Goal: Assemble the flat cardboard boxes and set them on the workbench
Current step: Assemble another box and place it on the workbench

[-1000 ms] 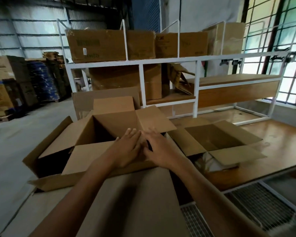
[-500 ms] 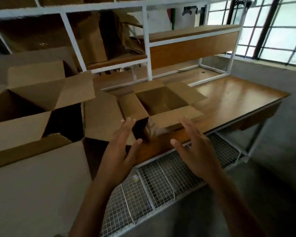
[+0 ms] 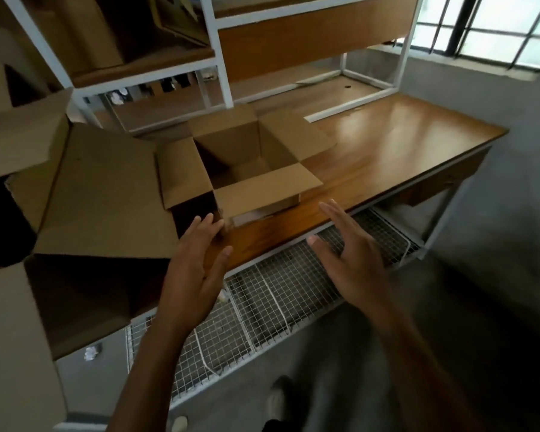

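On the wooden desk (image 3: pixel 402 145), near its front edge, a small cardboard box (image 3: pixel 250 163) stood upright with its mouth facing up and all four flaps folded outward; its long axis ran from the near left toward the far right of the desk, roughly along the white shelf frame (image 3: pixel 222 54) behind it. No print, label or brand could be read on any of its faces. Both hands hovered in front of the box, empty, each grip spread wide with fingers apart. The left hand (image 3: pixel 197 269) was just beside the box's near left corner, fingertips close to the dark side wall below the left flap, though contact could not be made out. The right hand (image 3: pixel 346 254) was clear of the box, below and to the right of the near flap, over the desk's front edge and the wire mesh shelf (image 3: pixel 272 300) beneath. A larger open box (image 3: pixel 106 194) sat to the left, its flaps overlapping the small box's left flap.
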Demonstrator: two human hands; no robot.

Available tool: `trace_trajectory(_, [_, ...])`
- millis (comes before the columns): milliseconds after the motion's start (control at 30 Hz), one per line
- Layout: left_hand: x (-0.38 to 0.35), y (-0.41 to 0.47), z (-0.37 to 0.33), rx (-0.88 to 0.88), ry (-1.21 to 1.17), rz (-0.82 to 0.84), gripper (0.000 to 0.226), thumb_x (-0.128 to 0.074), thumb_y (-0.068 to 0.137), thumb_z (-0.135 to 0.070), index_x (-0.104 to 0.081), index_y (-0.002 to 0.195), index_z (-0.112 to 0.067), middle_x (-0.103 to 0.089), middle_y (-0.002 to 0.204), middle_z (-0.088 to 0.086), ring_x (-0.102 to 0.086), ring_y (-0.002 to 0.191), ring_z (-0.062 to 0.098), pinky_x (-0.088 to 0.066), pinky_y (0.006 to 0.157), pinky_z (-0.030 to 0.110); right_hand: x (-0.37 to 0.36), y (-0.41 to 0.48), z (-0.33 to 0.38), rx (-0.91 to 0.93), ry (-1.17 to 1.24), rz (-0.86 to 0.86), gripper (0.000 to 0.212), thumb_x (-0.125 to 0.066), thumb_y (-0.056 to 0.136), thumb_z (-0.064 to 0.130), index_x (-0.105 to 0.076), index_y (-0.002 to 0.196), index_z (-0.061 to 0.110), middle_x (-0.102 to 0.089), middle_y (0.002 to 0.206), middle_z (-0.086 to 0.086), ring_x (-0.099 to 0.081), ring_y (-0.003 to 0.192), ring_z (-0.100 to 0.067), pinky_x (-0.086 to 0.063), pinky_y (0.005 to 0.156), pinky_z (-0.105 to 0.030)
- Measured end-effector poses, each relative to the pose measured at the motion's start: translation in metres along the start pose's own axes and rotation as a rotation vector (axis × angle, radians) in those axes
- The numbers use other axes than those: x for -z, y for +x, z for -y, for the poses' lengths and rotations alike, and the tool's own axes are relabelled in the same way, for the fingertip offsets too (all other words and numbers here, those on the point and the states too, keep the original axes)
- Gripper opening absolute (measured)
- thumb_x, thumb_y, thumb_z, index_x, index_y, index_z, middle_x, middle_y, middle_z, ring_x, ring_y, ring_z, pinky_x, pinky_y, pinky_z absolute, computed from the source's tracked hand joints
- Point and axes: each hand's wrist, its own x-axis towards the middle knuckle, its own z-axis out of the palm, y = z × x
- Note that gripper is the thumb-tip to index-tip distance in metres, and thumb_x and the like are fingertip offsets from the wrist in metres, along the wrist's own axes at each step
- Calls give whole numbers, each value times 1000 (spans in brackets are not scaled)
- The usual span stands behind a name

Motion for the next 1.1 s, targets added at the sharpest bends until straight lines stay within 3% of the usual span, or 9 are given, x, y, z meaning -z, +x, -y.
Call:
trace_trajectory(233, [-24,62,12,14,23,-86,52,-44,94,-48,-52,137,-20,-43,150,0,-27,146,15,-29,115,43,-7,73,-24,49,-34,57,53,-57,95,35,-42,145,25,-31,158,2,-32,142,-13,-30,105,-28])
trace_trajectory(400, [-43,121,38,54,48,-125,57,-37,92,-55,-55,134,-21,-44,150,1,-25,146,12,-26,115,38,-21,143,-40,108,-64,100,50,-59,95,28,-47,143,21,-35,156,-1,-34,138,-8,-22,99,-9])
trace_trajectory(533, [-55,170,64,138,138,-141,53,-45,93,-47,-55,135,-18,-44,150,7,-27,146,19,-23,112,33,-37,202,-56,113,-45,127,43,-59,95,26,-54,137,20,-45,150,-4,-45,135,-17,-37,105,-30])
trace_trajectory(600, [-62,190,82,219,171,-148,52,-47,96,-43,-49,139,-14,-43,149,11,-35,142,25,-32,110,37,-48,232,-64,120,-62,43,32,-61,94,23,-63,126,18,-55,141,-3,-55,125,-18,-45,102,-36])
trace_trajectory(767, [-81,225,124,655,177,-200,60,-52,95,-40,-31,147,-20,-37,150,14,-42,132,34,-40,105,48,-82,293,-99,28,-276,-26,24,-65,90,24,-67,113,17,-54,139,-8,-46,133,-28,-39,107,-48])
trace_trajectory(833, [-88,233,138,812,46,-144,65,-54,93,-40,-26,150,-28,-37,151,10,-43,131,33,-42,104,53,-93,303,-116,-65,-318,22,33,-64,89,28,-59,121,21,-56,135,-8,-47,130,-30,-38,106,-51])
trace_trajectory(967, [-101,238,141,970,-442,-206,75,-62,89,-30,-21,152,-33,-45,144,5,-54,119,29,-48,97,52,-104,303,-136,-318,-6,78,47,-58,88,34,-44,133,29,-60,116,-2,-59,107,-24,-48,94,-53])
trace_trajectory(1033, [-104,235,141,1088,-581,-249,82,-69,82,-34,-25,151,-29,-51,135,8,-59,110,29,-53,90,48,-107,304,-140,-399,-10,73,57,-58,87,37,-39,140,26,-54,131,-6,-51,122,-27,-38,104,-58])
trace_trajectory(1100, [-106,233,137,1199,-694,-267,79,-72,76,-40,-36,144,-23,-58,123,10,-62,101,30,-55,77,42,-107,304,-141,-539,-16,88,74,-61,88,39,-26,151,19,-25,157,-17,-22,144,-37,-23,113,-63])
